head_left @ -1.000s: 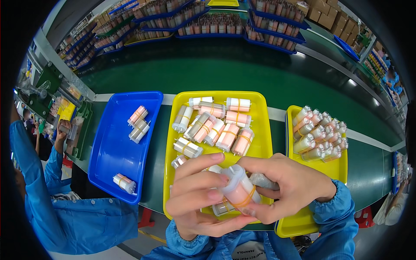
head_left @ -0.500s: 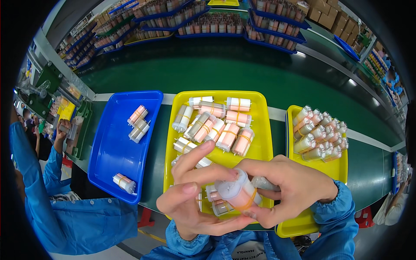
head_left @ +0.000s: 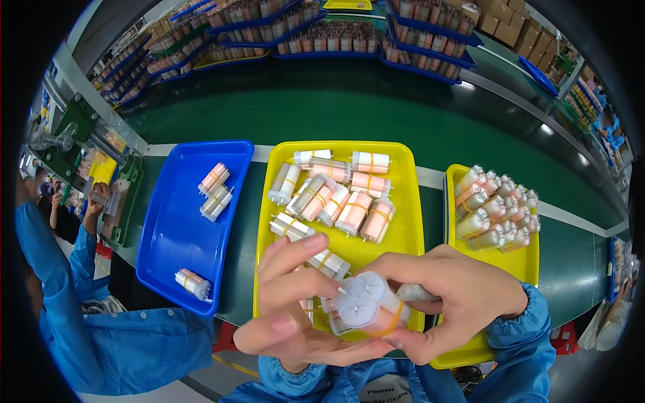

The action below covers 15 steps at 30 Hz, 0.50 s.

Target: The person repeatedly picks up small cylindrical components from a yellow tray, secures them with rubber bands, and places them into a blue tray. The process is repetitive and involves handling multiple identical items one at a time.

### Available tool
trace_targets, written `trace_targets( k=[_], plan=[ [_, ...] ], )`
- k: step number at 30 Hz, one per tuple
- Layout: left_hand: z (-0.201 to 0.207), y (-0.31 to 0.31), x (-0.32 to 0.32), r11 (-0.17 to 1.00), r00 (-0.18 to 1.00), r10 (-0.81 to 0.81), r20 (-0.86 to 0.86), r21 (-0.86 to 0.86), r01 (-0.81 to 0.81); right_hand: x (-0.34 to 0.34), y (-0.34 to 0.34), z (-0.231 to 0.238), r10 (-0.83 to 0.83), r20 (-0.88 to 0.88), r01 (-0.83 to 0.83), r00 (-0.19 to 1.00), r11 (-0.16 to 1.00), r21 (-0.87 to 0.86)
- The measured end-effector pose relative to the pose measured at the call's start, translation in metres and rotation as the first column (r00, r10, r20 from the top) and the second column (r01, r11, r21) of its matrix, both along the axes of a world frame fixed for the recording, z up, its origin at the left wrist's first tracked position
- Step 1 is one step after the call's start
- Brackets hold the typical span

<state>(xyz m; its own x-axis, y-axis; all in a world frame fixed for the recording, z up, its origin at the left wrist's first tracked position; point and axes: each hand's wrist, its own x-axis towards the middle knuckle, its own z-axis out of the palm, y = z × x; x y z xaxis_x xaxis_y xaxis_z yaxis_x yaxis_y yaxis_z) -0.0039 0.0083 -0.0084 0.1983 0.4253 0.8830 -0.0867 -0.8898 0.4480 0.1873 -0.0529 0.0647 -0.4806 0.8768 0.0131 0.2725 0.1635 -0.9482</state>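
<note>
Head view: your right hand (head_left: 453, 292) is curled firmly round a bundle of short, pink-and-white cylinders with translucent round end caps and a yellow elastic band (head_left: 388, 321), its digits closed above and below the barrel. A small translucent lump (head_left: 415, 293) shows beside it between the same fingers; its kind cannot be told. Your left hand (head_left: 306, 344) is loosely spread: one fingertip appears to meet the edge of the capped end, the lowest finger runs under the bundle, the others stand clear. Location: bundle held in the air over the near part of the shallow yellow plastic tray (head_left: 366, 250), its caps tilted up towards you. Similar banded bundles lie on their sides in that tray; a few rest in the blue plastic tray (head_left: 178, 235) on the left, and upright cylinders (head_left: 497, 208) stand packed in the second yellow tray (head_left: 521, 272) on the right. Judgement: step in hand looks like adjusting or checking the capped end. Next move probably calls for a steady right grip and light left fingertip contact, keeping the caps level and the band unshifted.
</note>
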Motion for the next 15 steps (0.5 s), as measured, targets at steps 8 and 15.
trace_targets(
  k=[8, 15],
  plan=[
    [-0.002, -0.001, 0.007, 1.0, 0.995, -0.016, 0.097, -0.021, 0.018, 0.0, 0.003, 0.014, -0.005, 0.049, 0.009, 0.999, 0.997, -0.078],
    [0.006, -0.004, 0.035, 0.994, 0.899, 0.064, 0.433, -0.106, -0.019, -0.001, 0.003, 0.011, -0.005, 0.023, 0.007, 1.0, 0.997, -0.078]
  ],
)
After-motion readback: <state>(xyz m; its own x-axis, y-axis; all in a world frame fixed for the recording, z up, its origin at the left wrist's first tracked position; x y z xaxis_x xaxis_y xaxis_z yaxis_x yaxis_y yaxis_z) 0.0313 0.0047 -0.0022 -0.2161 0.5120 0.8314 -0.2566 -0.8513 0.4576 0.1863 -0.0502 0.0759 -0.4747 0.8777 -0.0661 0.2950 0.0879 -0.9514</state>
